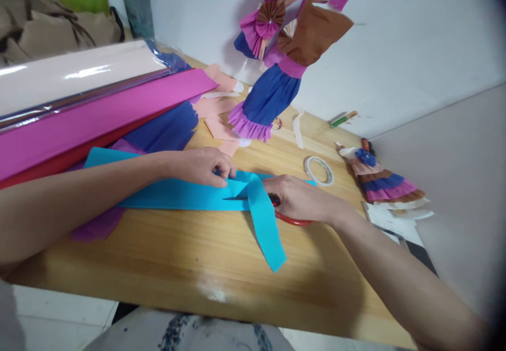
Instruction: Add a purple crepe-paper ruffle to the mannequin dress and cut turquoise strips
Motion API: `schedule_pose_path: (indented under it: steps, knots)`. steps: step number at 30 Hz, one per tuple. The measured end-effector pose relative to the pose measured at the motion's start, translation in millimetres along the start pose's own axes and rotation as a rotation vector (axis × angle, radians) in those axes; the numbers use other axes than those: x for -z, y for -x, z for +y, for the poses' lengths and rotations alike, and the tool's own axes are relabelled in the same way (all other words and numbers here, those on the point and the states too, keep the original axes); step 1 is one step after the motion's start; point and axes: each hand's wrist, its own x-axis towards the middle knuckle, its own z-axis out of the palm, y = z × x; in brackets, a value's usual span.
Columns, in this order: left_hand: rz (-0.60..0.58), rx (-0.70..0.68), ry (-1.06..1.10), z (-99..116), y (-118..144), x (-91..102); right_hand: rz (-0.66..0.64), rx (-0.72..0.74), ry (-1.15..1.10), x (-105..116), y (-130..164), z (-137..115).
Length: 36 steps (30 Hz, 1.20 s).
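Note:
A long folded piece of bright turquoise crepe paper point(177, 195) lies across the wooden table. My right hand point(296, 197) is closed around scissors with red handles point(294, 221), whose dark blades lie in the paper. A partly cut turquoise strip point(265, 230) folds over the blades and hangs towards the table's front edge. On the paper just left of the blades rests my left hand point(203, 166), its fingers curled and pinching the paper near the cut. My right fingertips are hidden behind the strip.
Rolls of pink paper point(106, 111) and plastic-wrapped paper point(75, 71) lie at the left. A paper dress point(272, 95) stands at the back. A tape roll point(318, 171) is beyond my right hand. Another small layered dress point(389, 182) lies at the right by the wall.

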Motion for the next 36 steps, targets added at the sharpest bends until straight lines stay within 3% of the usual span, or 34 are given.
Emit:
schedule_pose_path:
  steps: [8, 36]
  knots:
    - [-0.012, 0.033, -0.004, 7.7, 1.3, 2.3, 0.008, 0.025, -0.022, -1.5, 0.0, 1.3]
    - [-0.026, 0.054, 0.025, 5.1, -0.3, 1.5, -0.04, 0.02, -0.038, -0.1, -3.7, 2.5]
